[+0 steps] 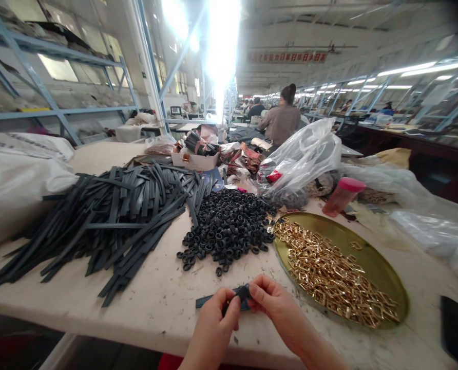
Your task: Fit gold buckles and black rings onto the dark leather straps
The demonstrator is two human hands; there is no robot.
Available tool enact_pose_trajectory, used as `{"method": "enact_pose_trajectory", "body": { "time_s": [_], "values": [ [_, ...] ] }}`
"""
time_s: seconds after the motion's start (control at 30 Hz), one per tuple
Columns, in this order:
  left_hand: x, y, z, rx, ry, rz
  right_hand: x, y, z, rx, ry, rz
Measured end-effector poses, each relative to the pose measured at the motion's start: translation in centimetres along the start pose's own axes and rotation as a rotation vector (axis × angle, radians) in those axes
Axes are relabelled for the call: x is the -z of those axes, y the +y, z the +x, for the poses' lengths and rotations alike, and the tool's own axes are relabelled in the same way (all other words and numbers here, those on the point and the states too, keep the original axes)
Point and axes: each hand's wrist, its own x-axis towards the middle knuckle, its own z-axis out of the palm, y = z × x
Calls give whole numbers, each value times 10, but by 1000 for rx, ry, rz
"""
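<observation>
Close to the table's front edge, my left hand (222, 312) pinches a dark strap (203, 302), whose flat end sticks out to the left. My right hand (268, 296) grips the same strap from the other side, fingertips closed. Between the fingertips a dark, rounded part (243, 292) stands up; it looks like a loop, but the fingers partly cover it. Just beyond the hands lies a heap of small black loops (229, 226). To the right, a round gold tray (383, 262) bears many gold buckles (329, 267). A large pile of dark straps (125, 205) spreads out on the left.
A white sack (17, 180) stands at the far left. Behind the loops are a box (196, 161), leather scraps (248, 156) and a clear plastic bag (306, 154). A pink-lidded jar (342, 197) stands behind the tray. A person (283, 121) is further back.
</observation>
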Motion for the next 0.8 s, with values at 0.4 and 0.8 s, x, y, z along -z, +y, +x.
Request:
{"method": "enact_pose_trajectory", "body": {
  "time_s": [0.4,0.8],
  "values": [
    [1,16,-38,-32,-138,88,-16,2,-41,-85,-66,272],
    [2,5,-44,-64,-93,-75,-28,10,-57,-141,-46,639]
  ]
}}
